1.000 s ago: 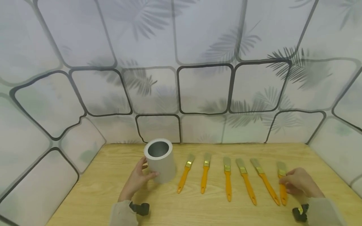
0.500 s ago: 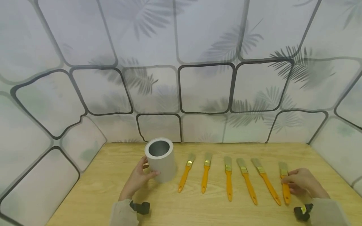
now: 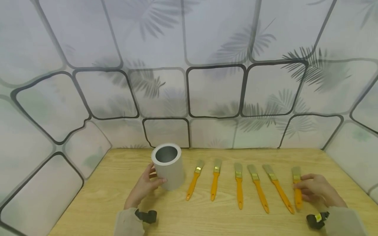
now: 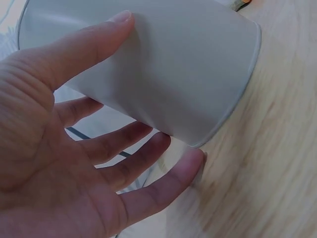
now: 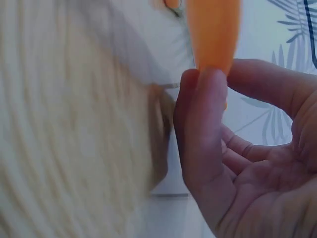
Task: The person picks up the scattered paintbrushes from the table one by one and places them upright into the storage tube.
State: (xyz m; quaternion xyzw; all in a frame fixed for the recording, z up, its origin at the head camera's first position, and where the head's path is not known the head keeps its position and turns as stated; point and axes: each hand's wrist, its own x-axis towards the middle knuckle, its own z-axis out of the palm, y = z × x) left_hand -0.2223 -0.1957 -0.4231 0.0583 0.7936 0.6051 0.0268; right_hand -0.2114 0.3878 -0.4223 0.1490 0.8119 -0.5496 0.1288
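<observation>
Pinches the orange-handled brush (image 3: pixel 298 199) between right hand (image 3: pixel 318 188) thumb and fingertips, closed down to handle thickness just short of the ferrule, with bristles beyond the fingertips; cannot tell whether raised off the wooden table (image 3: pixel 212 219). Likely light and stiff in the handle, soft at the bristles, slightly slippery on the smooth finish, hardly fragile; best taken by the handle near the ferrule, well off the bristles. Holds the grey can (image 3: pixel 172 177) within the half-curled left hand (image 3: pixel 144 186), with thumb against the wall and fingers around the side. Probably rigid, hollow and fairly light; best steadied by opposed thumb and fingers. Leaves five other brushes (image 3: pixel 279 190) lying between both hands' fingers, untouched.
</observation>
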